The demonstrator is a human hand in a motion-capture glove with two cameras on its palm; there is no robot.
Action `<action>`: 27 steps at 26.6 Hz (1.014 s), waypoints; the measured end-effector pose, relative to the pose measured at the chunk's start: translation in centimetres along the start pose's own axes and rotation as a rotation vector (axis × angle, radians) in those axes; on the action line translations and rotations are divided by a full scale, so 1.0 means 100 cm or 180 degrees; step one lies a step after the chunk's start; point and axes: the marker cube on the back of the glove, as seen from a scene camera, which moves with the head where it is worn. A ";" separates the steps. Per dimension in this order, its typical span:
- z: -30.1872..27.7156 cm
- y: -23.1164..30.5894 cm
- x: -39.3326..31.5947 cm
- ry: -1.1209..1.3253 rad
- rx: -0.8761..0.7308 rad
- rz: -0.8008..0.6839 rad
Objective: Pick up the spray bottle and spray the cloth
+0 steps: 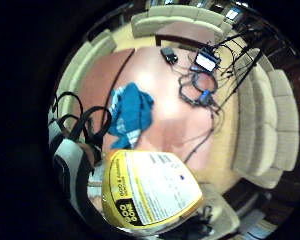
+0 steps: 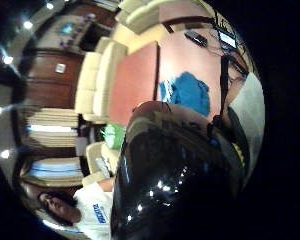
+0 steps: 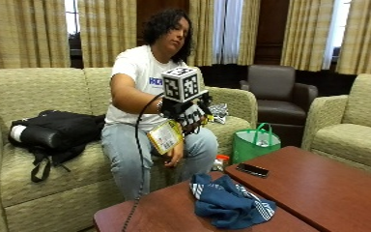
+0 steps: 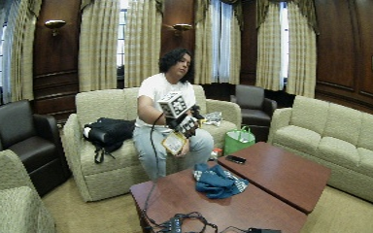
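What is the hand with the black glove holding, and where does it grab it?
The hand holds the spray bottle by its top; the labelled body hangs below.

Spray bottle [image 3: 165, 137]: nozzle and neck hidden behind the gloved right hand [image 3: 189, 113]; finger positions indeterminate. Label text unreadable. Beside the cloth [image 3: 229, 203], bench [image 3: 327, 188] edges cut off

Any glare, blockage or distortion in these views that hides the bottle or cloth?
Thumb side palm view: a dark glossy shape with specular highlights fills the lower half; the blue cloth shows above it. Little finger side palm view: the spray bottle label bulges, strongly curved. Outside view: bright windows behind, but the cloth is evenly lit.
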 end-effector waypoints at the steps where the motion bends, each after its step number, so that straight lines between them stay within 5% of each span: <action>1: 0.002 -0.008 -0.002 0.0241 -0.0157 -0.0010; 8: 0.061 -0.036 -0.036 0.1497 -0.0810 0.0108; 27: 0.209 -0.033 -0.057 0.2880 -0.1584 0.0071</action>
